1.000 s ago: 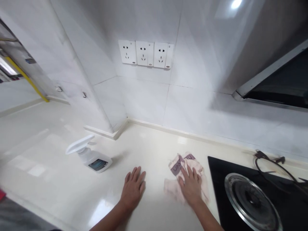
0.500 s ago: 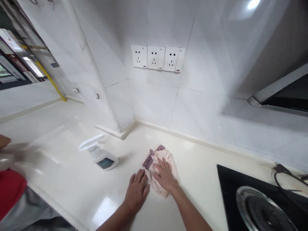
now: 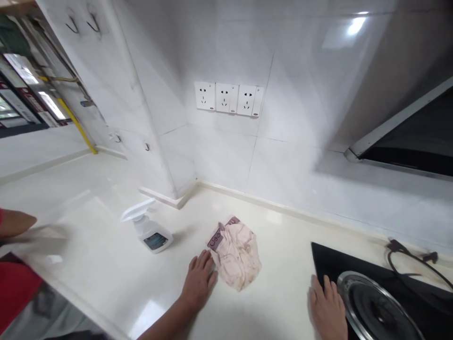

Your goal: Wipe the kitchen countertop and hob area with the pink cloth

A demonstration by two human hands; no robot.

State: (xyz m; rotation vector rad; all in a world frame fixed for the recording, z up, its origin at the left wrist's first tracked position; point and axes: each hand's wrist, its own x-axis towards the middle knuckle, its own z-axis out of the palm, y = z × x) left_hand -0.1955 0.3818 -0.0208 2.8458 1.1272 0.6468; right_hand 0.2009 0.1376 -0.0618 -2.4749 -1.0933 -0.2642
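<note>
A crumpled pink cloth (image 3: 239, 255) with a purple lettered band lies on the pale countertop (image 3: 276, 302). My left hand (image 3: 200, 281) rests flat on the counter, fingers stretched out, just by the cloth's left edge. Far to the right, my right hand (image 3: 327, 304) is at the left edge of the black cooktop (image 3: 320, 255), fingers spread and nothing in them. To the left of the cloth stands a white spray bottle (image 3: 150, 231) with a dark label.
Three white sockets (image 3: 224, 98) sit on the tiled wall. A black cord (image 3: 406, 255) lies behind the cooktop, below a slanted dark range hood (image 3: 414, 137). At the far left, another person's arm (image 3: 16, 224) reaches over the counter. Hooks (image 3: 94, 22) hang on the wall.
My right hand has let go of the cloth and moved right to the cooktop's edge. The left hand and the cloth stay about where they were. The view has tilted up slightly.
</note>
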